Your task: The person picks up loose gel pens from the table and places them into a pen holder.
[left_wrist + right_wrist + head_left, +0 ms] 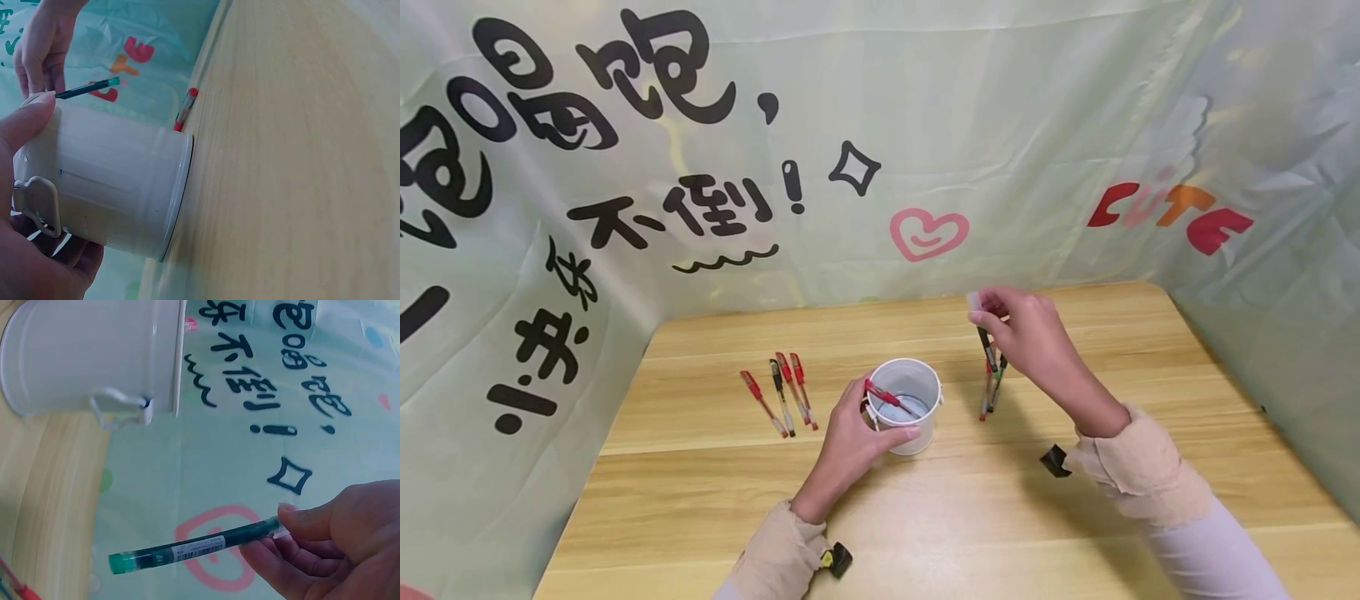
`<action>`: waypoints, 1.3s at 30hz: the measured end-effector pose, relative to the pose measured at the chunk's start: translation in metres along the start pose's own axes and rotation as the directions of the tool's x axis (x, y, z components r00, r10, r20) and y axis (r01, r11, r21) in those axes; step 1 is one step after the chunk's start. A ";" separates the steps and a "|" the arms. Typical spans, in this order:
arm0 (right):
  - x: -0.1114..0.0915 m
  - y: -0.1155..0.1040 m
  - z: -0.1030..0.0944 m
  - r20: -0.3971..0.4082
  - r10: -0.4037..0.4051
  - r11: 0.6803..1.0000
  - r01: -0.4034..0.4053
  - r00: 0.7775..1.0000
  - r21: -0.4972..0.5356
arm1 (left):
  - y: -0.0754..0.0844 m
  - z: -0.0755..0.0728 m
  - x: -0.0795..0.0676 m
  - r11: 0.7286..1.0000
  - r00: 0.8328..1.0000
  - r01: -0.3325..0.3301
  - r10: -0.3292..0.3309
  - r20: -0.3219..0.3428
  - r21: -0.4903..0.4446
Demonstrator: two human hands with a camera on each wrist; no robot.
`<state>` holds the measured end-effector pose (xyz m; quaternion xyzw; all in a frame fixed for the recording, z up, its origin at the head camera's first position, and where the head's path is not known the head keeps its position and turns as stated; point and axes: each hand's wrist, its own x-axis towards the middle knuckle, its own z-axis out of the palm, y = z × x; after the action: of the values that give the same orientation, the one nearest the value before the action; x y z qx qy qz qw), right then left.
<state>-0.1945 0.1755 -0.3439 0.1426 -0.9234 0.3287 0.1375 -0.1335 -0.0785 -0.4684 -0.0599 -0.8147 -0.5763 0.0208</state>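
Note:
My left hand [853, 429] grips a small white metal bucket [913, 437] from its left side, thumb near the front rim and fingers round the back. A red-capped pen [883, 394] leans inside it. In the left wrist view the bucket [119, 175] shows its looped handle fitting between thumb and fingers. To the right of the bucket, my right hand [1030, 329] pinches one end of a dark green pen [987, 346] above the table. The right wrist view shows this pen [197, 547] with a bright green end and a barcode label, thumb [306, 522] and fingers at its other end.
Below the raised pen lie a red pen [984, 404] and a dark pen [997, 387]. Left of the bucket lie several pens, including a black-capped pen [781, 392] and a red-capped pen [760, 400]. Printed cloth [1015, 125] hangs behind the wooden table [955, 533].

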 end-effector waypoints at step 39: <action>-0.016 -0.054 0.027 -0.228 -0.331 0.905 0.377 0.916 0.199 | -0.001 -0.001 0.000 0.999 0.999 -0.038 0.038 0.018 -0.004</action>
<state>-0.1646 0.1208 -0.3388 0.2920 -0.8184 0.4187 0.2638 -0.1336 -0.0797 -0.4690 -0.0805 -0.8126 -0.5767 0.0242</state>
